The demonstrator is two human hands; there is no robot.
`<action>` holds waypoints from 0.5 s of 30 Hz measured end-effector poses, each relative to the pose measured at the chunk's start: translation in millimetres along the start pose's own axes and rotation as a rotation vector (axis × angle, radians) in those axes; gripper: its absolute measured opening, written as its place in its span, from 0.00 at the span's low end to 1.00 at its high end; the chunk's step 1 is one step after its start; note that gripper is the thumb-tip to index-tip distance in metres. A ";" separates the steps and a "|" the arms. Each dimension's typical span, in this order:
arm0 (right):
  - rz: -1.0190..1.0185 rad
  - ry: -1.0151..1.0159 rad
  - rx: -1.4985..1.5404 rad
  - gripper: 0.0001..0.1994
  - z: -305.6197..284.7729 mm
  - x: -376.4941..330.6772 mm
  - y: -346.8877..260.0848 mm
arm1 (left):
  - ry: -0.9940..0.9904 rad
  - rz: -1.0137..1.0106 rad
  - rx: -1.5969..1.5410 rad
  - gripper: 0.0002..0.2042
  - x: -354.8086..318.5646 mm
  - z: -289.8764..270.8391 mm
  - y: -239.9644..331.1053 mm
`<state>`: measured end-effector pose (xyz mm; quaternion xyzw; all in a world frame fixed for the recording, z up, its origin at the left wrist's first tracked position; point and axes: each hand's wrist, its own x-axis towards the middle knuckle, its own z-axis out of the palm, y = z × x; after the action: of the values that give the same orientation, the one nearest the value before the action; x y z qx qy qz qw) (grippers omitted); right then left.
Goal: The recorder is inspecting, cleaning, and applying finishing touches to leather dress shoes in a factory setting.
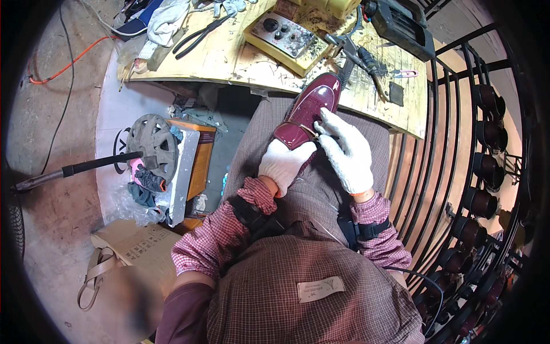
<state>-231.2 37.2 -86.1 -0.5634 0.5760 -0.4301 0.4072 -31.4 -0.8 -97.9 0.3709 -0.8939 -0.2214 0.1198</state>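
A glossy burgundy loafer (pixel 319 93) lies over my lap, its toe pointing away toward the table edge. My left hand (pixel 285 160), in a white knit glove, is closed around the shoe's heel end. Beside the shoe's right side is my right hand (pixel 346 150), gloved the same way. Its fingers are stretched out and apart, with the fingertips at the upper; whether they press on it I cannot tell. A thin pale strip shows at the shoe's opening, close to the right thumb. The sole is mostly hidden.
On the wooden table (pixel 240 66) stand a yellow control box (pixel 289 41), black-handled pliers (pixel 200 37), a hand tool (pixel 366 63) and small snips (pixel 405 74). A black metal rack (pixel 481 155) holding dark shoes is at right. A grey wheel (pixel 152 148) and cardboard box (pixel 140 246) sit left.
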 end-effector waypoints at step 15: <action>-0.261 0.147 -0.323 0.22 0.7 3.7 -12.9 | 0.053 0.066 0.031 0.17 2.0 -4.9 -2.2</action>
<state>-226.8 33.5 -74.0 -0.6584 0.5878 -0.4210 0.2094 -29.6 -5.1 -94.6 0.3487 -0.9055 -0.1937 0.1449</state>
